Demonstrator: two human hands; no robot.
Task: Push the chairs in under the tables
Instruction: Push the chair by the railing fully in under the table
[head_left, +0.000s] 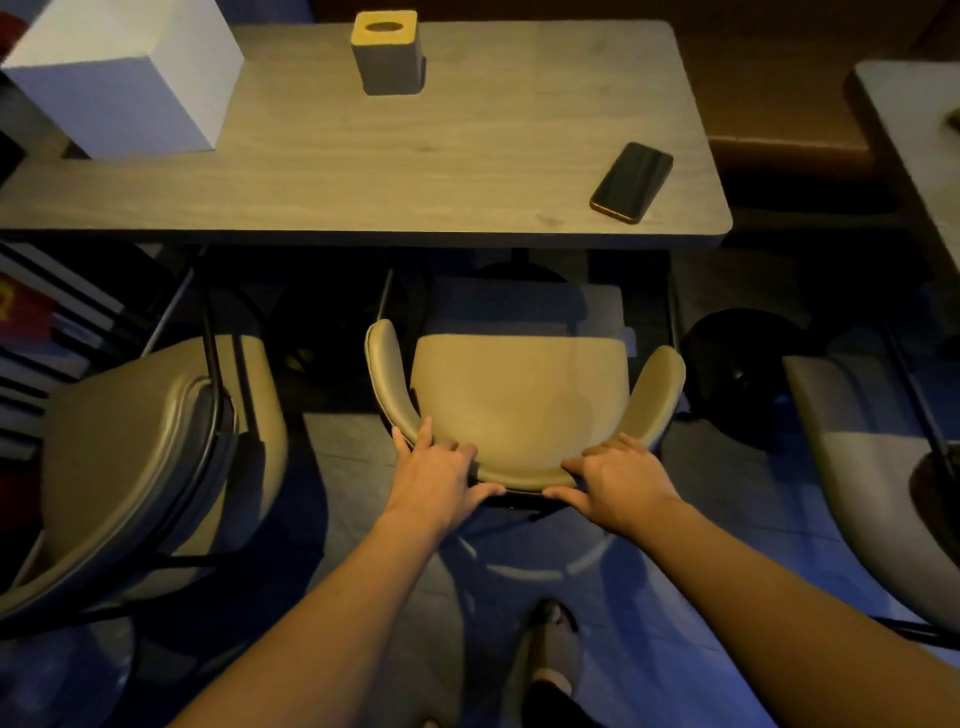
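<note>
A tan padded chair (519, 395) with a curved backrest stands in front of me, facing a grey wooden table (467, 156). Its seat front lies just short of the table's near edge. My left hand (441, 475) grips the left part of the backrest top, fingers over the rim and thumb behind. On the right part of the same rim, my right hand (613, 480) holds on likewise. A second tan chair (145, 457) stands to the left, turned at an angle, away from the table.
On the table lie a black phone (631, 182), a grey tissue box with a yellow top (384, 52) and a white box (124, 73). Another chair (872, 467) and table (914, 135) are at the right. My foot (553, 649) is on the floor below.
</note>
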